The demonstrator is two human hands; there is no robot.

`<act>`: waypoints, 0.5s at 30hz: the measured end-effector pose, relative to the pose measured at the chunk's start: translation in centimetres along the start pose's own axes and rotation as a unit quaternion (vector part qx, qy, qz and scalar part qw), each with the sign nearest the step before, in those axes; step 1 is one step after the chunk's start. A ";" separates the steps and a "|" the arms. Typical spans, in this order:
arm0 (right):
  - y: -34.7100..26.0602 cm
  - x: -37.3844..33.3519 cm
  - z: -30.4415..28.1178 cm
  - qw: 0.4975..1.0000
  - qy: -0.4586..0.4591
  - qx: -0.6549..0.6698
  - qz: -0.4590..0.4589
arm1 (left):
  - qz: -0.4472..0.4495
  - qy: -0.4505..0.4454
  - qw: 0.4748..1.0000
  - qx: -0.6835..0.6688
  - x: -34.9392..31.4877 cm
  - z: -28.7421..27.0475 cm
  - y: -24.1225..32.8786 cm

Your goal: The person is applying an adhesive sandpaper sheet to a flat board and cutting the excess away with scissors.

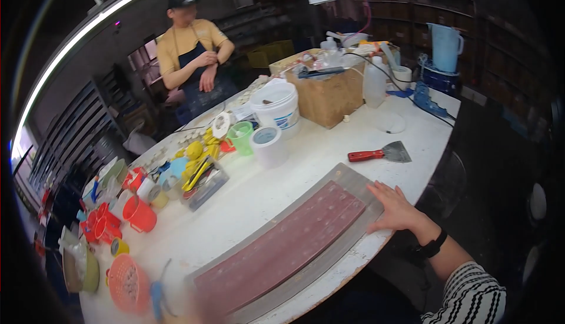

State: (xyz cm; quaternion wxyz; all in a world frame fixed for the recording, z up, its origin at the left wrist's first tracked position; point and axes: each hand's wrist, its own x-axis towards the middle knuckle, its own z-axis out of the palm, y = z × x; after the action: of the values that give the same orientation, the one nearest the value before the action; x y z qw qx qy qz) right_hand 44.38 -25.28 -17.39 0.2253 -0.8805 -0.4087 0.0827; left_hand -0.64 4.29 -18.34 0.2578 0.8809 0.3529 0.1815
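A long dark-red slab (288,236) with pale spots lies on a grey board (346,177) along the table's near edge. Spread fingers of my right hand (395,207) rest at the board's right end, with nothing held in them. At the slab's left end my left hand (194,311) is smeared by motion at the lower rim, so its fingers cannot be made out. Beyond the board's right end lies a putty knife (379,153) with a red handle and a wide metal blade.
On the white table (194,230) stand a white bucket (275,109), a cardboard box (329,97), a green cup (240,139), a tool tray (206,189), red cups (140,213) and an orange colander (126,283). A person (194,59) in a cap and apron stands across the table.
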 end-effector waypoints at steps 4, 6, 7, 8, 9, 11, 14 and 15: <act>0.4 -0.1 0.1 1.000 0.011 0.023 0.009 | 0.138 0.070 0.987 -0.042 0.2 -0.4 0.6; 1.3 -1.4 -0.3 0.999 0.040 0.028 0.016 | 0.138 0.037 0.990 0.004 1.5 -0.2 -0.2; 1.5 -1.4 -0.3 0.999 0.029 0.027 -0.007 | 0.118 0.053 0.992 0.008 1.5 -0.2 -0.5; 1.7 -1.1 -0.1 0.999 0.034 0.039 -0.008 | 0.128 0.046 0.991 0.012 1.4 -0.3 -1.0; 1.9 -0.6 0.1 0.998 0.042 0.050 -0.007 | 0.142 0.037 0.989 0.014 1.1 -0.6 -1.3; 2.8 0.4 0.4 0.994 0.037 0.105 -0.012 | 0.130 0.045 0.990 -0.013 0.4 -1.1 -1.6; 2.5 1.7 -1.4 0.997 0.057 0.057 -0.005 | 0.079 0.062 0.994 -0.032 -1.1 -1.6 -1.5; 2.0 2.1 -2.5 0.996 0.074 -0.042 0.000 | 0.050 0.074 0.996 -0.024 -1.7 -1.9 -1.2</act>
State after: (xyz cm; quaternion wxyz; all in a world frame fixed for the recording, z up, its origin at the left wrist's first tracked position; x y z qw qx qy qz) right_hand 47.97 -25.65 -16.06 0.2179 -0.8931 -0.3935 -0.0002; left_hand -3.40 4.38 -17.73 0.2425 0.8752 0.3222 0.2671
